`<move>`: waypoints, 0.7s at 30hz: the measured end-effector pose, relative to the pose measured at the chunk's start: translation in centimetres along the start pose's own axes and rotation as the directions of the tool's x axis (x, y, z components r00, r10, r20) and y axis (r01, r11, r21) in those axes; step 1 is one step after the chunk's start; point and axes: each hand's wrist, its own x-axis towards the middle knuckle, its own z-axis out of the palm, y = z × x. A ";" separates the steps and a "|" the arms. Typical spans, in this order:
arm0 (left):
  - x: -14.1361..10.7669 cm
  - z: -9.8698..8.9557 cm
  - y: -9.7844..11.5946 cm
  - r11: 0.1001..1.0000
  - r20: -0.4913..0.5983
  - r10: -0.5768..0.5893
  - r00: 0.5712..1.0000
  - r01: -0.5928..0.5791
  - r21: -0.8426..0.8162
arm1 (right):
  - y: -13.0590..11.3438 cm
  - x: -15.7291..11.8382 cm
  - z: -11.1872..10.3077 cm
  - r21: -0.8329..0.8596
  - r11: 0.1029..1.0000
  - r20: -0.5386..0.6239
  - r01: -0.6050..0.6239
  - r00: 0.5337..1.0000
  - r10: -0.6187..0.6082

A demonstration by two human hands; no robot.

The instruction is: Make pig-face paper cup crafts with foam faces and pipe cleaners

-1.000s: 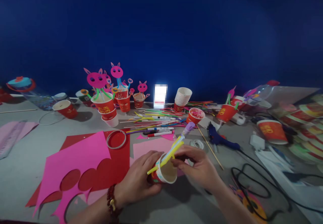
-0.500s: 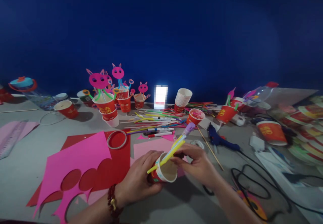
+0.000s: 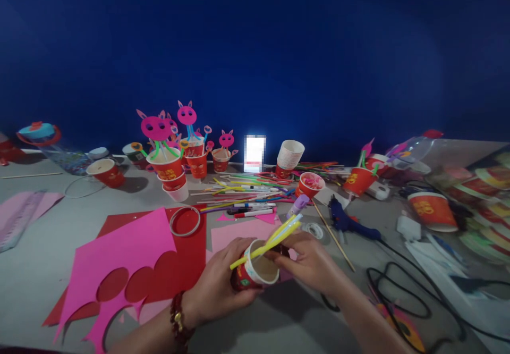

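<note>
My left hand [image 3: 223, 278] wraps round a red paper cup [image 3: 244, 278] with a white inside, its mouth tilted up and towards me. Long yellow stems [image 3: 260, 250], straws or pipe cleaners, lie across the cup's mouth, one end sticking out past the left rim. A whitish-blue strip [image 3: 290, 225] shows among them at the upper end. My right hand [image 3: 308, 255] is closed, with its fingertips at the cup's far right rim, pinching by the stems. Exactly where it grips is partly hidden. Just beyond the stems lies a purple-capped item [image 3: 298, 205].
Pink card with round cutouts [image 3: 119, 247] lies on red card [image 3: 191, 258] at left. Behind are pig-faced cup figures [image 3: 155, 128], scattered stems and markers [image 3: 255, 213], and stacked cups [image 3: 290, 154]. A blue glue gun [image 3: 350, 224] with a black cord [image 3: 398, 279] lies right.
The yellow stems have shifted and lie a little flatter, their upper end lower and further right. My right hand has moved slightly right. My left hand still holds the cup.
</note>
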 end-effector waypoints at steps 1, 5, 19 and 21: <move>0.0 0.0 -0.1 1.000 -0.014 -0.005 1.000 0.005 -0.014 | 0.0 0.0 0.0 -0.013 1.000 -0.023 0.006 1.000 -0.007; -0.3 0.2 -0.6 0.995 -0.059 -0.036 0.998 0.030 -0.093 | 0.2 -0.1 0.1 -0.008 1.000 -0.035 -0.015 0.999 0.014; -0.6 0.9 -1.3 0.930 0.045 -0.026 0.999 0.041 -0.364 | 0.5 -0.6 1.6 0.358 0.932 -0.147 -0.062 0.982 0.122; -0.7 1.0 -1.5 0.939 0.033 -0.037 0.999 0.046 -0.340 | 0.6 -0.7 1.8 0.377 0.925 -0.166 -0.059 0.978 0.130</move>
